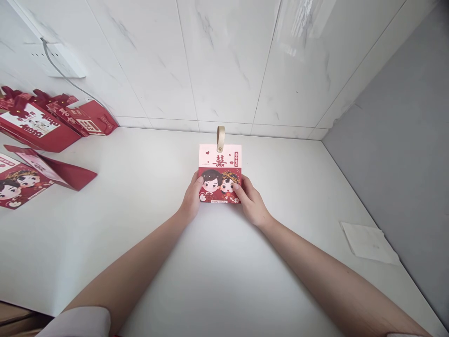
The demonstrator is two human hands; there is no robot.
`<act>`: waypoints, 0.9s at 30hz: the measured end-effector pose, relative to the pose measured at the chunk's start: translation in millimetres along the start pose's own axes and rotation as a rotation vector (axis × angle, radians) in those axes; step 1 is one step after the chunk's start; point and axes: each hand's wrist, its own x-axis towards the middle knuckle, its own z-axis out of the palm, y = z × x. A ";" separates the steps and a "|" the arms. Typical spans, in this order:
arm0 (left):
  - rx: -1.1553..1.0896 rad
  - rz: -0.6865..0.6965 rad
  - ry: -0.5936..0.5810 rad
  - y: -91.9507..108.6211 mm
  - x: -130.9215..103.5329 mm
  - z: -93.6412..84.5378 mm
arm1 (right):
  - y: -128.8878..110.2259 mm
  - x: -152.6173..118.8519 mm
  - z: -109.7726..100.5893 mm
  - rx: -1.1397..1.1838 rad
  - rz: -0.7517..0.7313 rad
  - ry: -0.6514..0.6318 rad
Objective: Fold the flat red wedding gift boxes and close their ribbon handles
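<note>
A red and pink gift box (220, 161) with two cartoon figures on its front stands upright near the back of the white table. Its beige strap handle (220, 138) loops up from the top, fixed by a small round stud. My left hand (192, 194) grips the box's left side, thumb at the front edge. On the opposite side my right hand (253, 199) holds it, with the thumb laid over the front face and the fingers round the side. The back of the box and the fingertips behind it are hidden.
Several red gift boxes (38, 124) stand at the left by the tiled wall (224, 61). Nearer lie a folded red carton (75, 173) and another figure-printed box (24, 185). A grey cable (59, 70) runs down from a wall socket. White paper (368, 242) lies at the right edge.
</note>
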 end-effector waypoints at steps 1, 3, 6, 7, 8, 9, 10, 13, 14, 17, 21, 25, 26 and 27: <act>-0.002 -0.001 -0.004 0.1 0.0 0.2 | -0.2 -0.1 -0.1 -0.001 0.001 0.000; -0.007 0.001 -0.009 0.1 -0.1 0.6 | -0.7 -0.2 -0.2 -0.009 0.000 0.002; -0.013 0.011 -0.008 -0.2 -0.1 1.1 | -1.3 -0.5 -0.4 -0.018 0.000 0.003; -0.013 0.013 -0.005 -0.2 -0.1 1.2 | -1.3 -0.5 -0.4 -0.017 0.000 0.002; -0.012 0.012 -0.003 -0.2 -0.2 1.3 | -1.4 -0.5 -0.3 -0.014 0.000 0.001; -0.010 0.009 0.000 0.0 -0.3 1.4 | -1.3 -0.6 -0.3 -0.011 0.001 0.001; -0.009 0.007 0.001 0.1 -0.4 1.5 | -1.2 -0.5 -0.3 -0.008 0.001 0.002; -0.007 0.008 -0.005 0.6 -0.8 1.3 | -1.1 -0.4 -0.4 -0.008 -0.002 0.000; -0.006 0.013 -0.008 0.5 -0.8 1.2 | -1.1 -0.4 -0.5 -0.010 -0.005 -0.001; 0.001 0.017 -0.010 -0.3 -0.2 0.2 | -1.3 -0.4 -0.6 -0.013 -0.005 -0.003; 0.008 0.001 -0.001 -1.7 0.9 -1.1 | -0.9 0.0 -0.3 -0.018 0.012 0.003; 0.010 0.004 -0.010 -1.3 0.7 -1.4 | 0.1 0.9 -0.3 -0.025 0.002 -0.002; 0.009 0.004 -0.008 -1.0 0.6 -1.4 | 0.2 1.1 -0.4 -0.027 0.000 -0.001; 0.008 0.002 -0.005 -0.8 0.5 -1.5 | 0.2 1.2 -0.4 -0.030 -0.001 0.001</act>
